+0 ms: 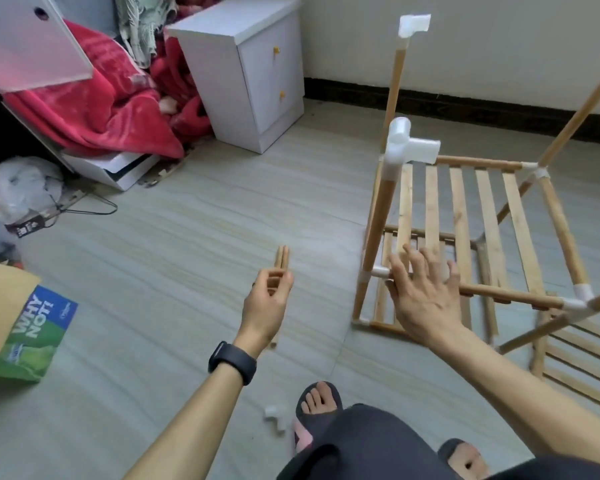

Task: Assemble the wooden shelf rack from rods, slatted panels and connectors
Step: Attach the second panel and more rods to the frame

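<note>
The floor (174,237) is pale grey with a wood-grain pattern and runs back to a dark skirting along the wall. A white cabinet (250,74) stands on it at the back, with a heap of red blanket (94,109) just beside it and a flat white box (118,171) under the blanket's edge. Further left lie a white plastic bag (21,188) and a black cable (94,209). A green and blue bag (35,337) lettered "WHY NOT!" lies near the left edge. The part-built rack (459,209) stands on the right, a loose slatted panel (582,368) flat beside it. A small white connector (276,419) lies near a sandalled foot (319,403).
</note>
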